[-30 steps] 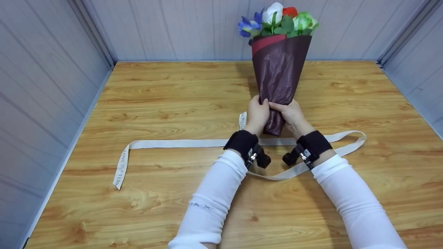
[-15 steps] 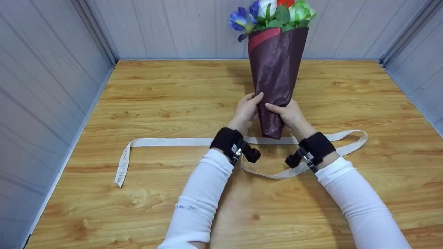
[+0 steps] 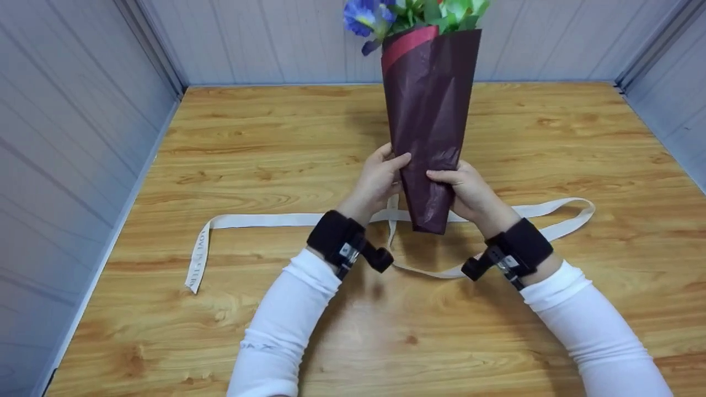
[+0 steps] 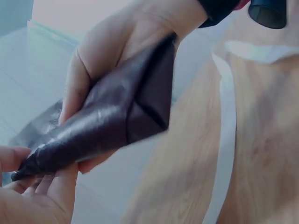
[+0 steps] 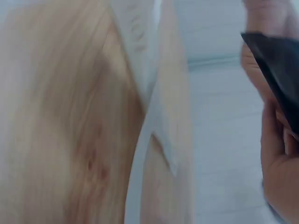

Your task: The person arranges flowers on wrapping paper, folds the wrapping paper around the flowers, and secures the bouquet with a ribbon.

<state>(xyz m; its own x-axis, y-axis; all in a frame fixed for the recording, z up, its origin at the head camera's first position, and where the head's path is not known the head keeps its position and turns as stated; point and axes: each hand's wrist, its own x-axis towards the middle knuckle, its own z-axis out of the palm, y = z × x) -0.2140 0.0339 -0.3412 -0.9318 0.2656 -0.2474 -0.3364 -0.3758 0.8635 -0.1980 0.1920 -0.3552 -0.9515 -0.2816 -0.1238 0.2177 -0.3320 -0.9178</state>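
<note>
Left grip [image 3: 375, 179], right grip [image 3: 473, 190] — both on the wrapped bouquet [image 3: 429, 110]

Free room over the rear left tabletop [image 3: 265, 138], bouquet [image 3: 426, 105] a barrier to the right.

white ribbon [image 3: 270, 220], perhaps crossing itself, lies on wood-grain table [image 3: 165, 342]

The top edge of the head view crops the flowers [image 3: 412, 15], and the wrapping paper [image 3: 427, 105] hides whatever lies inside it. Behind the paper, several fingers of the left hand [image 3: 378, 176] and right hand [image 3: 470, 190] are out of sight. Stretches of the ribbon [image 3: 270, 220] disappear behind both arms and the paper; its lettering [image 3: 199, 258] is too small to read surely. The right wrist view is blurred, its right edge cutting off the paper.
</note>
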